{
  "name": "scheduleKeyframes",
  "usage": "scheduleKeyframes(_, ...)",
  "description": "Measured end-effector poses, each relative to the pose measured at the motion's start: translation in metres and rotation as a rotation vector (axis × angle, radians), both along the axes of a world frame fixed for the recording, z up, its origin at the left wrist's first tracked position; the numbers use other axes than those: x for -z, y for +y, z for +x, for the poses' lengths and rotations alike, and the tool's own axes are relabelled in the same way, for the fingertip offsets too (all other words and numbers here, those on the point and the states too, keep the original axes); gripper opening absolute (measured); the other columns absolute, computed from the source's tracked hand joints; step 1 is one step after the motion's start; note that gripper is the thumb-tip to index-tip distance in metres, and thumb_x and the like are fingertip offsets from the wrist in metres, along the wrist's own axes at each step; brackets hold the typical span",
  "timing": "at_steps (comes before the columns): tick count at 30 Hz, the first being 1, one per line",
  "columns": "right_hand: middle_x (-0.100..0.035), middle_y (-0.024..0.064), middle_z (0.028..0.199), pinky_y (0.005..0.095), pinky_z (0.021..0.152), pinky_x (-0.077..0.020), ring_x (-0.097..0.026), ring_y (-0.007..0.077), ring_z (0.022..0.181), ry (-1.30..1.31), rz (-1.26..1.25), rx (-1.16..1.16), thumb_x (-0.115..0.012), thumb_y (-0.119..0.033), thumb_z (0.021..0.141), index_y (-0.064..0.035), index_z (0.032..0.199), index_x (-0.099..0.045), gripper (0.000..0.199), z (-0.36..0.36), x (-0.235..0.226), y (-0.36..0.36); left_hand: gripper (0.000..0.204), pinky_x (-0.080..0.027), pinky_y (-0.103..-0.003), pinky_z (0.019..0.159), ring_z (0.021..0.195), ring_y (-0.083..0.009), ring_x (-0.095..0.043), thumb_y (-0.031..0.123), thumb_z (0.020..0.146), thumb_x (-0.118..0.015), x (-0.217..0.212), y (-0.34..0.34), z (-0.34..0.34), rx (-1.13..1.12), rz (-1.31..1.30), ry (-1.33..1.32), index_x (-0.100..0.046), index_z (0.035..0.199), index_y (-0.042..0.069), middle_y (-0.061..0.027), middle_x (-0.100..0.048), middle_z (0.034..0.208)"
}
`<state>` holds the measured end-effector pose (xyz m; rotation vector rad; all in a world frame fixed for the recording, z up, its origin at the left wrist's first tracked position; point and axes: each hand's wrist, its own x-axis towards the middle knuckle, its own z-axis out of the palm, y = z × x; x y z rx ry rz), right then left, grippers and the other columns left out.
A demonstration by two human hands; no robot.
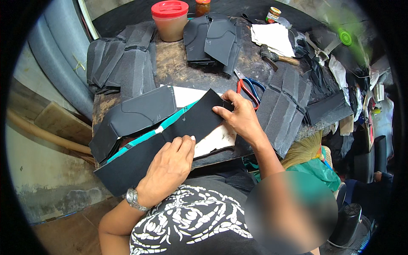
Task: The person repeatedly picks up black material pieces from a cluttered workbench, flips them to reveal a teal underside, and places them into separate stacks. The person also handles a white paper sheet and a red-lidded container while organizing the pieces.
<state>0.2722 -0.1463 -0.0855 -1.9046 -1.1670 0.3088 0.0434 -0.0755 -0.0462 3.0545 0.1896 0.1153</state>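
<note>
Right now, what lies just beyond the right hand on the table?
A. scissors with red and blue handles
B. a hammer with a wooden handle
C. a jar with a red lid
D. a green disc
A: the scissors with red and blue handles lie on the table right by the right hand, which presses the black sheet; the hammer, jar and disc sit farther off.

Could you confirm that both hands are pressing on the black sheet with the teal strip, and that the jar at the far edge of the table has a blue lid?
Not quite: the head view shows the jar's lid is red, not blue. The rest holds: the left hand and right hand both press on the black sheet with the teal strip, and the jar stands at the table's far edge.
</note>
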Motion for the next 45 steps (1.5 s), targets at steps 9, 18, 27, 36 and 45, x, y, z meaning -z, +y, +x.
scheduleKeyframes(9, -0.064, 0.005, 0.082, 0.0276, 0.072, -0.0484, -0.058, 0.0125, 0.077, 0.208, -0.013, -0.015, -0.075, -0.012, 0.083, 0.0019, 0.093, -0.065, 0.02, 0.019, -0.008, -0.001, 0.037, -0.051, -0.033, 0.086, 0.104, -0.0261, -0.057, 0.003, 0.079, -0.058, 0.006, 0.005, 0.016, 0.049, -0.024, -0.098, -0.058, 0.113, -0.011, -0.0232, -0.056, 0.119)
scheduleKeyframes(18, -0.063, 0.0061, 0.081, 0.0293, 0.071, -0.0479, -0.058, 0.0144, 0.075, 0.111, -0.069, 0.0, -0.075, -0.012, 0.082, 0.0004, 0.09, -0.063, 0.019, 0.018, -0.007, 0.001, 0.051, -0.049, -0.031, 0.08, 0.094, -0.0238, -0.053, 0.001, 0.08, -0.057, 0.01, 0.006, 0.028, 0.003, -0.013, -0.118, -0.051, 0.129, -0.012, -0.0163, -0.054, 0.117)
scheduleKeyframes(27, -0.061, 0.0076, 0.083, 0.0313, 0.07, -0.0485, -0.058, 0.0161, 0.074, -0.003, -0.052, 0.008, -0.076, -0.012, 0.082, -0.0005, 0.093, -0.063, 0.02, 0.013, -0.002, 0.0, 0.054, -0.047, -0.031, 0.08, 0.095, -0.0234, -0.052, 0.003, 0.08, -0.057, 0.015, 0.003, 0.032, -0.032, -0.002, -0.104, -0.051, 0.132, -0.009, -0.0142, -0.053, 0.115)
scheduleKeyframes(36, -0.06, 0.0088, 0.084, 0.0318, 0.07, -0.0488, -0.059, 0.0196, 0.076, -0.079, 0.012, -0.038, -0.075, -0.012, 0.083, -0.0002, 0.094, -0.062, 0.021, 0.016, 0.009, -0.005, 0.056, -0.045, -0.031, 0.078, 0.095, -0.0233, -0.051, 0.005, 0.08, -0.059, 0.014, 0.001, 0.036, -0.06, -0.013, -0.073, -0.052, 0.134, -0.005, -0.0125, -0.053, 0.112)
scheduleKeyframes(45, -0.059, 0.0184, 0.127, 0.0483, 0.099, -0.0418, -0.055, 0.03, 0.124, -0.603, 0.214, -0.153, -0.065, 0.0, 0.081, -0.003, 0.131, -0.054, 0.051, -0.022, 0.022, -0.024, 0.054, -0.047, -0.035, 0.081, 0.097, -0.0266, -0.053, 0.005, 0.078, -0.06, 0.016, 0.0, 0.037, -0.074, -0.018, -0.072, -0.054, 0.13, -0.006, -0.017, -0.055, 0.117)
